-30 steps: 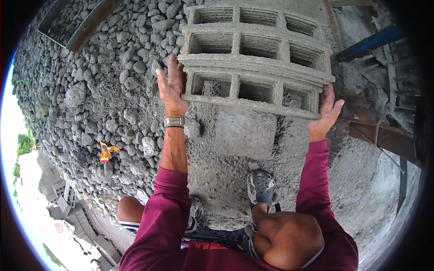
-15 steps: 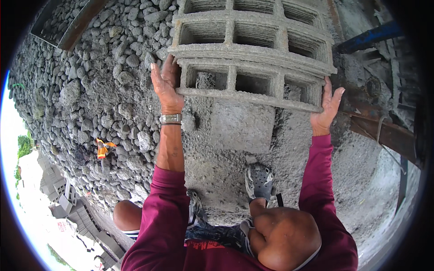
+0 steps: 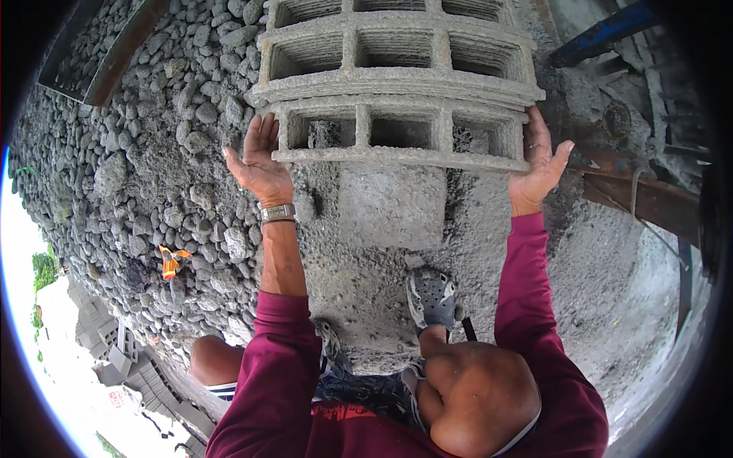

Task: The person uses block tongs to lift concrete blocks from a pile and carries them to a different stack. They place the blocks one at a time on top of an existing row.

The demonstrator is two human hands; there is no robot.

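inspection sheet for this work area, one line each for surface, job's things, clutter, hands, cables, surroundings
Surface: gritty grey ground with a flat pale slab set in it; loose stones spread on the left.
Job's things: hollow concrete front block, openings facing the person; more blocks of the same kind beyond it.
Clutter: crumpled orange scrap on the stones.
Hands: left hand open at the block's left end, contact unclear; right hand open, fingers along its right end.
Cables: thin cord or wire looped at a rusty beam.
Surroundings: blue bar at upper right; distant block stacks at lower left.
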